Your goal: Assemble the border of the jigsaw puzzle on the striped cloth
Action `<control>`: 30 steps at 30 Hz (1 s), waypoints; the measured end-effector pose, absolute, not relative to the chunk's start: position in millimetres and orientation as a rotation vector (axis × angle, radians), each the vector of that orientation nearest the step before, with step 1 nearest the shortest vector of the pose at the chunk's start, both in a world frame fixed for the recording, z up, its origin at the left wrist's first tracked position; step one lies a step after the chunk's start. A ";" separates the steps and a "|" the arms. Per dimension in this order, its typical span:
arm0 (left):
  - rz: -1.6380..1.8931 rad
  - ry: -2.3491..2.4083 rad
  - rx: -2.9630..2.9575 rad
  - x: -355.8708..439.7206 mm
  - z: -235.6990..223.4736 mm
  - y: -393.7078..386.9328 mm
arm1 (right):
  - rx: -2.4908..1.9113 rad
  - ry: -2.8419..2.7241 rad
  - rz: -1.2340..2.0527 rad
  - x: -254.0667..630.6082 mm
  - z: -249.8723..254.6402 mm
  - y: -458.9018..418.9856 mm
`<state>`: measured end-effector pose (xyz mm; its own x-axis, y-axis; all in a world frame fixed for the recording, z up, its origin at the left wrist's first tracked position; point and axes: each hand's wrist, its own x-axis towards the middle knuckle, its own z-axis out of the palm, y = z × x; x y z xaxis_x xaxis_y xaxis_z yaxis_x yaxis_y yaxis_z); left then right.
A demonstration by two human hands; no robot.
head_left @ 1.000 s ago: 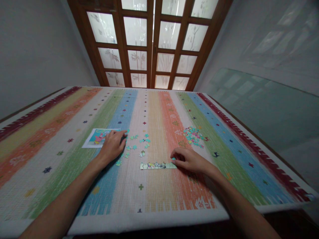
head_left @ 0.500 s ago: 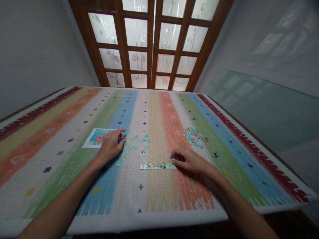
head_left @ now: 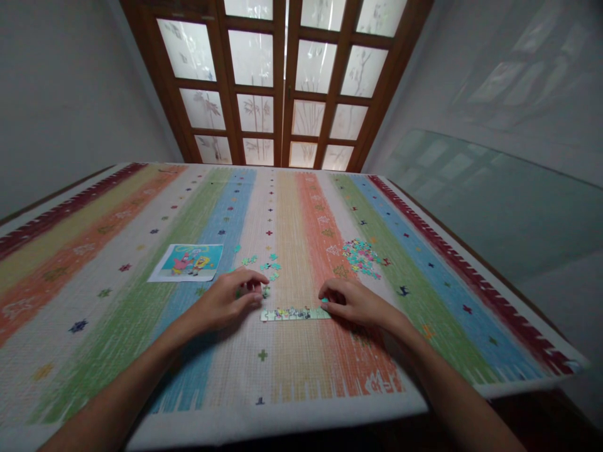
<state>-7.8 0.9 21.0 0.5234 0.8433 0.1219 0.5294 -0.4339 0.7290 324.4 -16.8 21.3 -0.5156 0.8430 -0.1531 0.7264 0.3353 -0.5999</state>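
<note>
My right hand pinches a small teal puzzle piece between thumb and fingers, at the right end of an assembled strip of puzzle pieces. Beyond the left end of that strip is my left hand, its thumb and fingers curved and apart with nothing visibly held. A loose green puzzle piece lies just by its fingertips. Several more loose teal pieces are scattered beyond it, and some are partly hidden behind the hand.
A printed picture card with two cartoon figures lies on the left. To the right is a heap of mixed puzzle pieces. A striped cloth covers the table, and wooden glazed doors stand past its far edge.
My left hand has moved right and nearer to me, from beside the picture card to near the strip, uncovering the card. My right hand stays at the strip's end with its piece.
</note>
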 end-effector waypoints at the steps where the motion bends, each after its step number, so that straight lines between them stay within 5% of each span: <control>1: 0.607 1.079 2.117 -5.5 21.6 -1.7 | -1.433 -2.412 0.932 324.4 21.7 -16.8; 30: 0.551 1.092 2.314 4.2 4.6 -6.0 | -1.445 -2.412 0.964 325.1 22.2 -16.1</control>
